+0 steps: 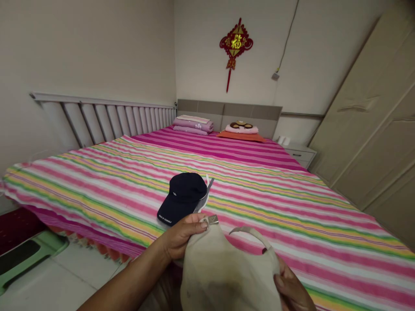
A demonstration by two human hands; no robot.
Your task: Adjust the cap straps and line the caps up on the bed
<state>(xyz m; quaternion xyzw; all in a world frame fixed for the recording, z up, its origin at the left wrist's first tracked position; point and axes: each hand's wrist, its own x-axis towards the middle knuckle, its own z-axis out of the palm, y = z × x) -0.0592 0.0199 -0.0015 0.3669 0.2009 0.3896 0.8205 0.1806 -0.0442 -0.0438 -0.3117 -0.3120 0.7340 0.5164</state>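
cap (223,272), beige, in grip btwn l hand (181,237) & r hand (293,289)

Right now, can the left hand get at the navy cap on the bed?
Probably yes: the navy cap lies just beyond the left hand with nothing between, though that hand grips the beige cap.

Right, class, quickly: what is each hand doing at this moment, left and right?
Left hand: closed, gripping the back edge of the beige cap.
Right hand: closed, holding the same cap's other side.
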